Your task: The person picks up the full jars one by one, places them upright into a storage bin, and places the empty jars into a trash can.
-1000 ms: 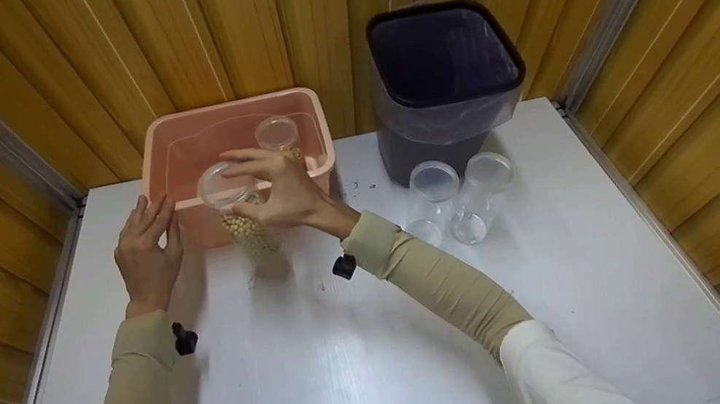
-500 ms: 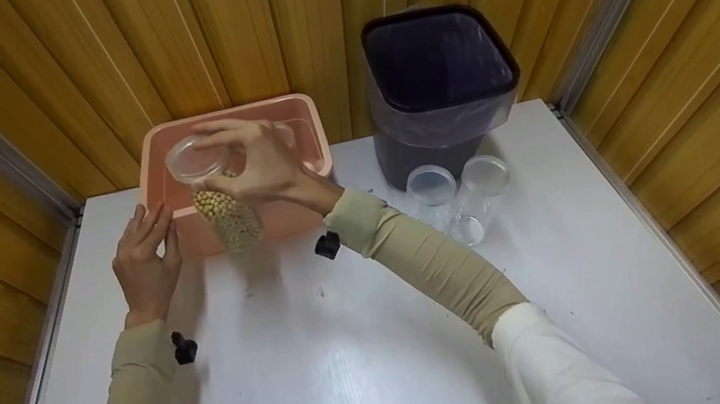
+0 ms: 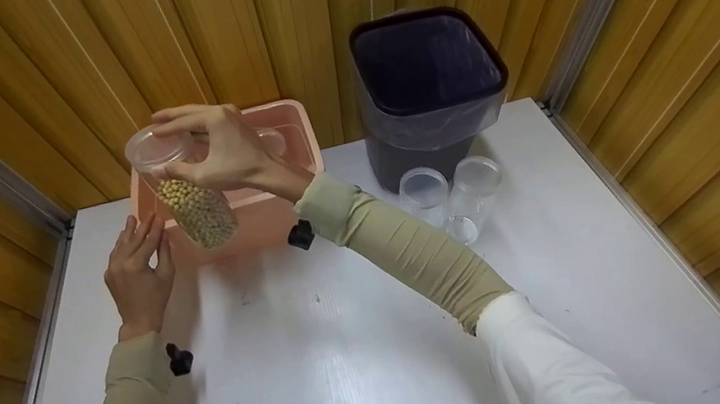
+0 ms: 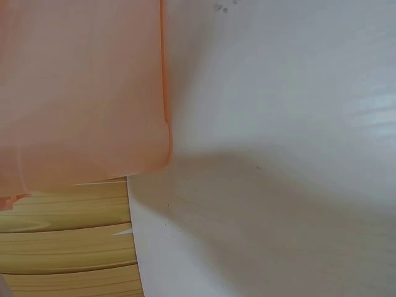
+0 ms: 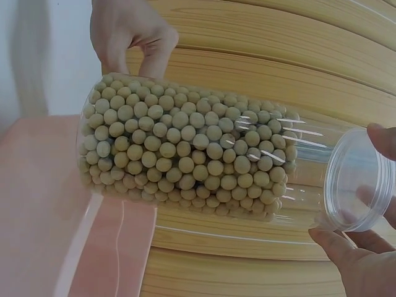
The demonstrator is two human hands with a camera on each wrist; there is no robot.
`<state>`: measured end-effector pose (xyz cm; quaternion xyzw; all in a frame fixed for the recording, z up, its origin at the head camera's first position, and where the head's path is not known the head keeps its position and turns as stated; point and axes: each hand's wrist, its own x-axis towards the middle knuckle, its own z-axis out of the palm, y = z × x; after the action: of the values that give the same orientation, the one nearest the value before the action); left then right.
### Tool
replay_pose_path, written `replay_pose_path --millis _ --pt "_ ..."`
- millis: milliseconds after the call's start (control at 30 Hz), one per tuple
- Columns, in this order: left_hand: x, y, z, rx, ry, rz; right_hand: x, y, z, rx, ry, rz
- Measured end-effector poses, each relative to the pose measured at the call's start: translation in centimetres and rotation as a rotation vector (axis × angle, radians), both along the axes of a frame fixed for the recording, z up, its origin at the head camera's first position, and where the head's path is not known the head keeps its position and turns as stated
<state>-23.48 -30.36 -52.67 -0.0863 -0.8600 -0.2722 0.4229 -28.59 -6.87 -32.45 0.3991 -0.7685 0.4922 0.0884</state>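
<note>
In the head view my right hand (image 3: 224, 148) holds a clear jar (image 3: 195, 212) by its lid, with thumb and fingers on opposite sides. Pale yellow round beans (image 5: 185, 142) fill much of this jar, which hangs tilted above the front left of the pink bin (image 3: 272, 210). My left hand (image 3: 139, 274) touches the bin's front left corner with fairly straight fingers. It also shows behind the jar in the right wrist view. Another lidded jar (image 3: 272, 142) stands inside the bin, partly hidden by my right hand.
Two clear lidded jars (image 3: 423, 191) (image 3: 476, 189) stand on the white table (image 3: 362, 379) in front of a dark waste bin (image 3: 438, 121) with a plastic liner. Wood-patterned walls (image 3: 301, 35) enclose the back and sides.
My right hand has lifted the jar of beans from near the table, up and left, over the bin's front left part. My left hand has stayed at the bin's corner.
</note>
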Motion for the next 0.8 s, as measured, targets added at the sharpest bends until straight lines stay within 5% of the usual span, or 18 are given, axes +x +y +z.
replay_pose_path --millis 300,800 --pt "0.1 -0.1 0.1 -0.001 -0.01 0.002 -1.3 -1.4 0.5 0.04 0.082 -0.055" --pt "0.0 0.1 0.0 -0.001 0.014 0.007 -4.4 -3.1 -0.4 0.017 0.04 -0.105"
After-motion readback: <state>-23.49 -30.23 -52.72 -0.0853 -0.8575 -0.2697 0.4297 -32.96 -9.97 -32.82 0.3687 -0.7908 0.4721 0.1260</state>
